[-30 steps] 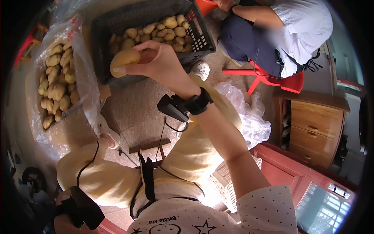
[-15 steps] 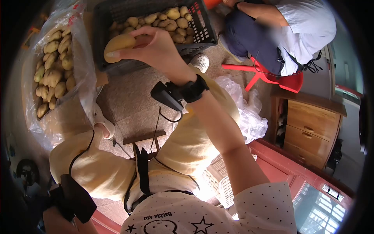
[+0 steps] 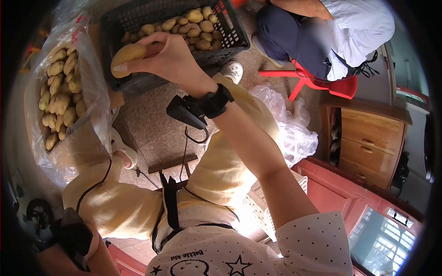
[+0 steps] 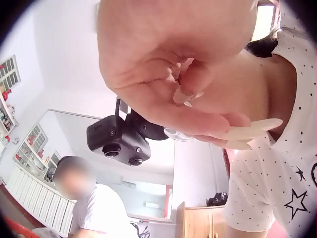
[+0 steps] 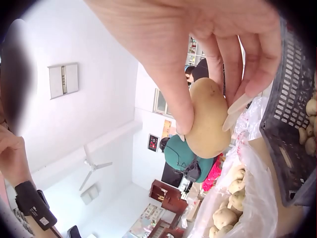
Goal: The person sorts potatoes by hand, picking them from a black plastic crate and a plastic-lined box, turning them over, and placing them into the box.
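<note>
In the head view my right hand pinches a smooth yellow potato between thumb and fingers, over the near left corner of a black plastic crate. The right wrist view shows this potato upright between thumb and fingertips. Potatoes of several sizes lie inside the crate. To its left, a box lined with clear plastic holds more potatoes, longer and browner. My left hand is raised close to my body, fingers loosely bent with nothing in them; the head view mostly hides it behind the wrist camera.
Another person sits on a red plastic stool right of the crate. White plastic bags lie on the floor beside my leg. A wooden cabinet stands at right, and a small wooden stool edge shows between my legs.
My right hand has moved left with the potato, from near the crate's front to its near left corner. The left wrist has shifted at lower left, and the head view has shifted slightly.
</note>
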A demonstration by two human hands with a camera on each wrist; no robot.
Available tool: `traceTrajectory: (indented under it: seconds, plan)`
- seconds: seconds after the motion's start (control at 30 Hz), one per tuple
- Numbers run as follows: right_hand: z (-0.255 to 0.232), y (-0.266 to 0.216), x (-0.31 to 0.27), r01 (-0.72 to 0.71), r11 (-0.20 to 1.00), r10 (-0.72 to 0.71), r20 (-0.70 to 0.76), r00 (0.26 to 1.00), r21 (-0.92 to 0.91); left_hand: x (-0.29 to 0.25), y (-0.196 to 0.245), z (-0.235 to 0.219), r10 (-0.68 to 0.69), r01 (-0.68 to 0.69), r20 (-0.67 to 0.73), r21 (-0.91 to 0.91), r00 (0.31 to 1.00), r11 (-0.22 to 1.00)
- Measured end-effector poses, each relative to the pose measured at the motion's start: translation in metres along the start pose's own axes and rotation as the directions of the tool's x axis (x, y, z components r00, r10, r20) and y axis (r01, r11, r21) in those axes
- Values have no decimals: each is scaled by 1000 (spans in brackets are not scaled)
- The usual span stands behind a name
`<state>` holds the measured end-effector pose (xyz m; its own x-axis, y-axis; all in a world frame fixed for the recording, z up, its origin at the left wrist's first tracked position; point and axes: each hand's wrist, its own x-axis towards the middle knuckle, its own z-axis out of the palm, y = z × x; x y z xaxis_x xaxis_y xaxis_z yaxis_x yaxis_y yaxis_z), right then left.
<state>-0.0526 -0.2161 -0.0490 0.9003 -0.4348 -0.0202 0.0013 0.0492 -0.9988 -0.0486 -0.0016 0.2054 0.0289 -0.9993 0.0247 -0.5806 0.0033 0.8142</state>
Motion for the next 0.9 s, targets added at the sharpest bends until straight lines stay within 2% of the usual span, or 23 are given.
traceTrajectory:
  seconds: [0.07, 0.2, 0.27, 0.3, 0.37, 0.4, 0.47, 0.5, 0.57, 0.6, 0.67, 0.7, 0.73, 0.77, 0.8, 0.87, 0.9]
  plan:
    - [1, 5, 3, 41, 997, -42, 17, 999, 64, -6, -4, 4, 75, -69, -87, 71, 993, 995]
    - [3, 9, 3, 40, 997, -41, 13, 999, 72, -3, -13, -2, 125, -124, -44, 34, 991, 992]
    - [3, 11, 3, 59, 998, -59, 13, 998, 3, 1, -20, -7, 227, -227, 16, -27, 974, 974]
    - [4, 12, 2, 64, 998, -64, 12, 998, 13, 3, -22, -6, 222, -222, 23, -19, 975, 975]
    - [4, 14, 1, 40, 998, -38, 29, 999, -53, 3, -26, -3, 283, -285, -33, -82, 959, 955]
    - [4, 15, 0, 43, 998, -42, 33, 999, -40, 3, -26, -1, 273, -274, -28, -74, 962, 959]
    - [6, 19, -2, 46, 999, -46, 27, 999, -1, 3, -20, 8, 193, -215, -142, -156, 971, 964]
    - [6, 22, -2, 49, 998, -49, 28, 998, -25, 1, -16, 12, 183, -202, -137, -146, 974, 968]
    - [6, 17, -4, 19, 999, -18, 27, 999, -25, -3, -8, 19, 17, -65, -269, -171, 963, 983]
    - [6, 14, -5, -16, 999, 17, 22, 1000, -44, -3, -6, 11, 12, -57, -265, -161, 964, 985]
    - [6, 9, -5, -17, 999, 19, 35, 999, -40, 8, -3, -11, 34, -31, 64, -54, 997, 998]
    - [6, 8, -5, -18, 998, 20, 37, 999, -54, -5, -19, -7, 29, -26, 66, -51, 997, 998]
    - [6, 8, -4, -20, 997, 23, 40, 999, -71, -30, -50, 0, 238, -238, -25, -182, 971, 954]
    - [6, 10, -4, -21, 997, 24, 41, 999, -68, -36, -68, 8, 422, -444, -140, -287, 896, 849]
    - [6, 13, -3, -7, 998, 10, 43, 999, -58, -44, -75, 13, 419, -442, -139, -287, 897, 850]
    - [7, 13, -2, 6, 999, -4, 45, 999, -47, -39, -84, 19, 584, -659, -307, -298, 751, 691]
    - [6, 12, -3, -10, 999, 13, 46, 999, -49, -35, -89, 21, 582, -657, -307, -299, 753, 692]
